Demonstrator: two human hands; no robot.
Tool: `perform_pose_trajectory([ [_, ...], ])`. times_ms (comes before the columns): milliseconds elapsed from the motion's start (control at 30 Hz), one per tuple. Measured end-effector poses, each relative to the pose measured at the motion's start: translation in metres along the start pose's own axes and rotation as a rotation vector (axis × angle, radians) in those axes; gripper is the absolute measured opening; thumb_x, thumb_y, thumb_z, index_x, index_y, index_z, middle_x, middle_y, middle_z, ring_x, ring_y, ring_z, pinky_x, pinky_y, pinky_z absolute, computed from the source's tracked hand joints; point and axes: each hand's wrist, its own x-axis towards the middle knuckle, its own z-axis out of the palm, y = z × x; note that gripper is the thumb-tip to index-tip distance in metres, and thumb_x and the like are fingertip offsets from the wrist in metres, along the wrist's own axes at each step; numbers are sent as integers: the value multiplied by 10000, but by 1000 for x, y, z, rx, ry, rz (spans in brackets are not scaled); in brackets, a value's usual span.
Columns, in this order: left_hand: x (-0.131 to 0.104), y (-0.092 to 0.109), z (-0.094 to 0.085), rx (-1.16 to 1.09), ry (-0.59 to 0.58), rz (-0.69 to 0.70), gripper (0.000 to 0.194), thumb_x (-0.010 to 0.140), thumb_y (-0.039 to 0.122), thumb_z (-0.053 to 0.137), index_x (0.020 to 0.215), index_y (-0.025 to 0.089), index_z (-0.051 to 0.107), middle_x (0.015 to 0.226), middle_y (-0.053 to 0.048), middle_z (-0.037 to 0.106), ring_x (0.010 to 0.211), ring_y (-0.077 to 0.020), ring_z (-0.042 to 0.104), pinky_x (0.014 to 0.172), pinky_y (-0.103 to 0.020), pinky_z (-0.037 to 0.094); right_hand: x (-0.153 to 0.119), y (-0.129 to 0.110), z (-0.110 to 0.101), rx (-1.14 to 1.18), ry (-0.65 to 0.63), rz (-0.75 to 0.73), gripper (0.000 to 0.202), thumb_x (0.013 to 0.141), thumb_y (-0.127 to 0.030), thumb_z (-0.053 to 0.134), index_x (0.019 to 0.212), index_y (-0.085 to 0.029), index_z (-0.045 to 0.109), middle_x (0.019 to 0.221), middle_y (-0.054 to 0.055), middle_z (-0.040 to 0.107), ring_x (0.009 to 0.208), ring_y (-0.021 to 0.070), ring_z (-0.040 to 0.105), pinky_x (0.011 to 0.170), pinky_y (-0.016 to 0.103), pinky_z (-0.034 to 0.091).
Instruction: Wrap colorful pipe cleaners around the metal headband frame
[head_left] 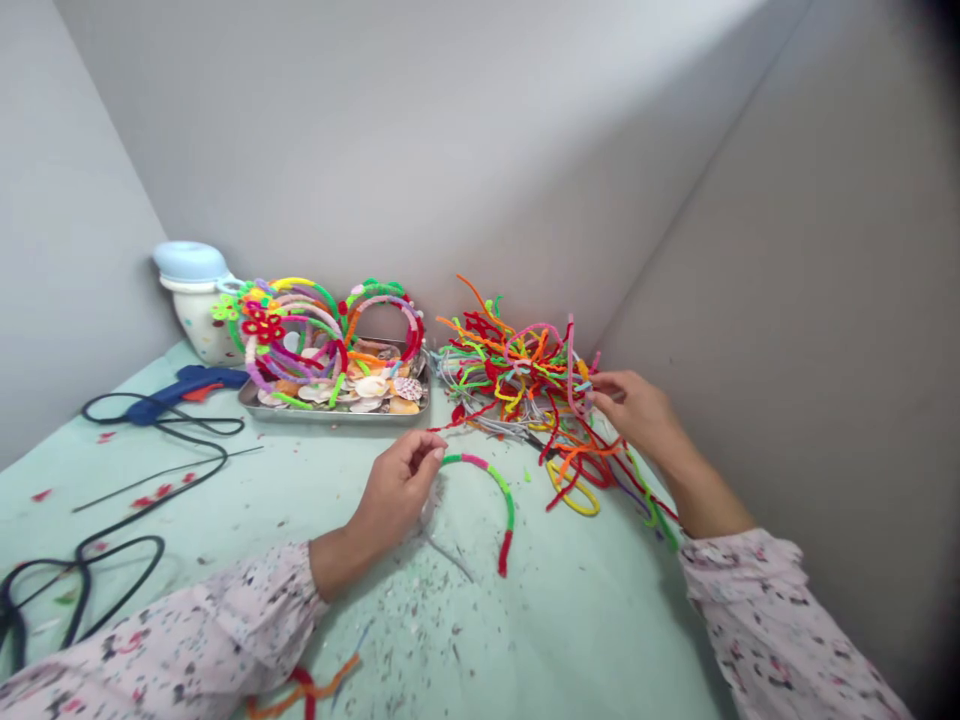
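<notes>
My left hand (397, 490) is closed, thumb against fingers, on one end of a curved headband (511, 505) wrapped in green, pink and red pipe cleaner. The rest of the band arcs right and down over the table. A thin red strand (465, 418) shows just beyond those fingertips. At the right edge of a tangled heap of pipe cleaners (517, 365), my right hand (626, 405) pinches at a pink pipe cleaner (572, 360); its fingertips are partly hidden. Grey wires and scissors with yellow handles (577, 490) lie under and in front of the heap.
A metal tray (337, 415) holds shells (367, 388) and several wrapped headbands (300, 320). Left of it are a white pot with a blue lid (202, 300) and a blue glue gun (176, 390), with a black cord (217, 460). Pipe cleaner scraps (304, 690) lie in front.
</notes>
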Motion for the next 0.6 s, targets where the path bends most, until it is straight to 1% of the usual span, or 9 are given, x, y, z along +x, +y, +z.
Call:
perform_pose_trajectory([
  [33,0,0,0,1,-2,-4,214,848,358,508,916,180,604,835,-22,632,771,-156,568,679,-242,436,7,-8,3,-12,60,-58,291,811,-284,563,1068,-178,650,1015,99,649,889,231,611,807,367,476],
  [67,0,0,0,2,-4,-7,211,850,357,507,916,181,602,830,-20,630,764,-153,565,670,-238,433,14,-16,8,-34,64,-137,306,811,-261,562,1098,-183,637,1051,105,640,950,244,592,855,384,459],
  [167,-1,1,-1,1,-6,-3,199,854,348,508,912,181,599,824,-17,622,749,-143,557,652,-228,427,37,-37,25,-145,-35,-329,407,783,-202,589,1189,-182,585,1186,124,595,1106,277,515,956,415,394],
  [233,-1,1,-1,1,-9,-7,194,853,344,508,905,181,600,811,-17,617,726,-139,551,625,-222,421,52,-44,36,-264,-119,-357,505,768,-205,604,1265,-161,528,1281,145,540,1171,300,469,973,419,367],
  [267,-1,2,-1,2,-12,-12,195,853,344,507,904,181,600,803,-17,615,710,-137,546,608,-219,416,59,-46,40,-328,-159,-331,538,763,-218,610,1288,-156,506,1287,156,536,1169,311,471,959,424,370],
  [333,-1,2,-2,7,-17,-21,197,854,344,502,907,181,600,796,-16,610,680,-132,533,583,-216,405,71,-48,44,-356,-200,-321,478,759,-225,606,1227,-145,555,1184,166,601,1078,309,535,894,412,403],
  [433,-1,2,-2,3,-21,-22,196,860,338,493,914,180,596,799,-13,606,671,-128,523,597,-219,407,83,-47,39,-373,-229,-320,301,777,-198,552,1063,-157,638,1027,132,662,984,278,583,837,387,421],
  [533,0,1,-2,-5,-24,-13,193,861,331,491,908,176,595,805,-16,608,705,-135,536,635,-227,420,94,-43,19,-378,-185,-317,315,791,-208,525,1086,-152,621,1060,138,648,1019,280,568,833,376,422],
  [600,0,1,-2,-7,-22,-8,191,858,333,495,904,175,594,809,-18,608,729,-141,543,653,-230,426,102,-40,2,-362,-114,-311,347,779,-240,554,1113,-170,613,1040,126,657,1000,281,578,807,360,431],
])
